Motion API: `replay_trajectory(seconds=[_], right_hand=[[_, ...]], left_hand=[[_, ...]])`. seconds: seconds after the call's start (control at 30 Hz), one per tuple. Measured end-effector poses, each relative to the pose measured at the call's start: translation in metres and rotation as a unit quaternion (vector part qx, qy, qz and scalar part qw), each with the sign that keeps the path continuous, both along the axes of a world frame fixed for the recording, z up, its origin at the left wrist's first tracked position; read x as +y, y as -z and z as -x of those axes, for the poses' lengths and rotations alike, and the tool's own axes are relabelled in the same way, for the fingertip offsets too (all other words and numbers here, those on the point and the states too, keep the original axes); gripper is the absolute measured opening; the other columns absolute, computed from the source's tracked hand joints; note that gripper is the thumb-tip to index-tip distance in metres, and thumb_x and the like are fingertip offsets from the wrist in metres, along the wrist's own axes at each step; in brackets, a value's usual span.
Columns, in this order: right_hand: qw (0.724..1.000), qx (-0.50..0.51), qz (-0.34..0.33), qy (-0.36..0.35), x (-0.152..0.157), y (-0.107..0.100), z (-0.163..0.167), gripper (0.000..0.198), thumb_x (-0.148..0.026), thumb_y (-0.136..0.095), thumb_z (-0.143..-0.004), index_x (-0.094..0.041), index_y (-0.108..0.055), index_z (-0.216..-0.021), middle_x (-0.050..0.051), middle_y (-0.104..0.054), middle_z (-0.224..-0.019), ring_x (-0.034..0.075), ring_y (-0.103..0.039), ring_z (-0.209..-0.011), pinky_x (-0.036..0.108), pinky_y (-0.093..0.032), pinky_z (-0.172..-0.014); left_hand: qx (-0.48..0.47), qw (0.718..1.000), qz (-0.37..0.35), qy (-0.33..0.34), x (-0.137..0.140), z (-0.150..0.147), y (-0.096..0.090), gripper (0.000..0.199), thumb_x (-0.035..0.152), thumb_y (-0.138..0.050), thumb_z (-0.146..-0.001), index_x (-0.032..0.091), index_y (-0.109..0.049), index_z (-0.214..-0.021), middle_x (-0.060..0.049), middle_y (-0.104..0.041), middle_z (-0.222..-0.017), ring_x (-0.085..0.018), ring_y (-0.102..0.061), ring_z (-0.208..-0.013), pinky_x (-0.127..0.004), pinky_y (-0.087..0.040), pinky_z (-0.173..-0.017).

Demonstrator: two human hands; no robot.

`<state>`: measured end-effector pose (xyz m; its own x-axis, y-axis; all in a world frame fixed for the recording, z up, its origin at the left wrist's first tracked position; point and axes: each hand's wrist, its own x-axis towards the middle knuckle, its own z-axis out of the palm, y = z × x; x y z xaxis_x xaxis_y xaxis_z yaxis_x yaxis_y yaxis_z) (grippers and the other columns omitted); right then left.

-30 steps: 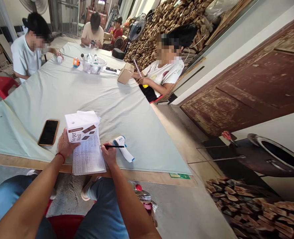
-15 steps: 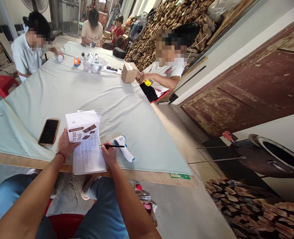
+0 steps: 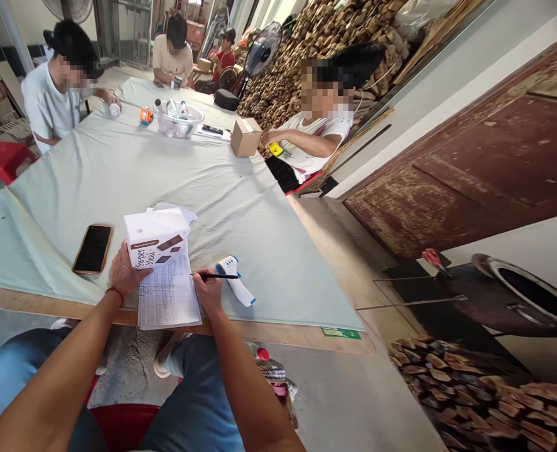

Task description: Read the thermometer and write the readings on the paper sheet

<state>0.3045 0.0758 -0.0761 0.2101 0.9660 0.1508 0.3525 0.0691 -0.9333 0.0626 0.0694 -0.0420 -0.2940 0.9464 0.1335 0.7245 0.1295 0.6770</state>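
My left hand [image 3: 126,271] grips the left side of a white box [image 3: 158,227] with brown lettering and pictures of bars, tilted over the upper part of some papers. Below the box the top sheet [image 3: 169,301] shows dense handwritten lines. In my right hand [image 3: 208,290] is a dark pen [image 3: 221,276], its one end over the right edge of the sheet. Just right of that hand lies a white and blue infrared thermometer [image 3: 240,290]. A phone [image 3: 92,248] with a dark screen rests left of my left hand.
Farther along the cloth-covered table [image 3: 165,172] stand a cardboard box [image 3: 246,138], a plastic basket [image 3: 180,129] of bottles and an orange tape roll [image 3: 146,116]. Several people sit around; the one at right handles a yellow tape measure [image 3: 275,149]. Firewood [image 3: 476,389] lies lower right.
A paper corner behind the white box sticks out farther to the right. The person at right has shifted the yellow tape measure slightly. My hands stay almost still.
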Motion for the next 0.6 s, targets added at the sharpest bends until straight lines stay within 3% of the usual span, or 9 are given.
replay_trajectory(seconds=[0.6], right_hand=[[1.0, -0.001, -0.022, 0.007, 0.0013, 0.0061, 0.0002, 0.019, -0.041, -0.05, -0.071, -0.023, -0.057, -0.068, 0.001, -0.062, -0.063, 0.019, -0.057, -0.065, 0.033, -0.048, -0.068]], left_hand=[[-0.009, 1.0, -0.02, 0.005, 0.0016, 0.0022, 0.0046, 0.099, 0.037, -0.087, -0.061, 0.023, -0.035, -0.144, -0.014, -0.062, -0.13, -0.039, -0.057, -0.124, -0.051, -0.05, -0.1]])
